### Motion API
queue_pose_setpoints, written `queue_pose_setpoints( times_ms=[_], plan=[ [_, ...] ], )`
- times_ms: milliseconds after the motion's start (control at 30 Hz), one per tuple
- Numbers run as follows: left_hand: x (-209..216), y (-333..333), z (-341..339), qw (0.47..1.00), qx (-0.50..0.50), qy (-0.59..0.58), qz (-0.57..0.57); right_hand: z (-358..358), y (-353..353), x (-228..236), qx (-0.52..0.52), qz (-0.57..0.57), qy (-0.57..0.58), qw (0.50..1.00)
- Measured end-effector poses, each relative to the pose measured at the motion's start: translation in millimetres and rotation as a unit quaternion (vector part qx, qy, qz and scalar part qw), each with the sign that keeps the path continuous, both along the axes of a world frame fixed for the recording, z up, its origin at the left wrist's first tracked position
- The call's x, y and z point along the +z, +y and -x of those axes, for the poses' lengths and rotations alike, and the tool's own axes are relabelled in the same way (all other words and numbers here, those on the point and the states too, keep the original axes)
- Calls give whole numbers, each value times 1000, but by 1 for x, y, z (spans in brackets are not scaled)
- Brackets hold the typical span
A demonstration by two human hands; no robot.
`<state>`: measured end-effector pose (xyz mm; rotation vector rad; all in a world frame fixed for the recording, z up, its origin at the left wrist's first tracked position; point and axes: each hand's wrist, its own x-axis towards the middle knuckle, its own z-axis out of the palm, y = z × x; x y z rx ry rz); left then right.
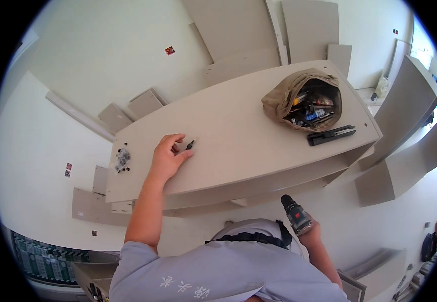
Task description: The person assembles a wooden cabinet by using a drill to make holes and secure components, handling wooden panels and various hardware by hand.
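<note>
My left hand is over the pale grey cabinet panel, thumb and forefinger spread apart. Just beyond its fingertips is a small dark bit with a light, thin tip, close to the thumb; no grip on it shows. Low at my right side, in front of the cabinet, my right hand is wrapped round the handle of a cordless drill. The drill's black chuck points up toward the cabinet.
An open brown tool bag full of tools stands at the panel's right, beside a long black tool. A clear plastic bag and small black pieces lie at the left end. Panels lean on the wall; curved cabinet parts stand right.
</note>
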<state>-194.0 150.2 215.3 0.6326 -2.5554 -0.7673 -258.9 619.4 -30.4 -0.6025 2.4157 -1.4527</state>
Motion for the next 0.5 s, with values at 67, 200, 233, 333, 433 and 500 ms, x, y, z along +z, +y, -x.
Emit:
queue_pose_setpoints(
  times_ms=[67,200,233,333,433,500],
  plan=[
    [2,0,-11,1000,8,2,-7,0,2,2,0,2,5,1000],
    [-3,8,-33,999,12,11,34,0,-2,0,-3,-8,8,1000],
    [-1,14,-38,998,13,8,57,-1,-3,-2,-6,-2,7,1000],
    [-4,18,-57,994,14,3,108,-8,-6,-10,-15,-14,-7,1000],
    [-11,12,-78,992,11,2,128,-17,-11,0,-24,-35,-41,998],
    [-15,8,-91,989,0,4,147,-24,-15,12,-34,-55,-54,996]
  ],
)
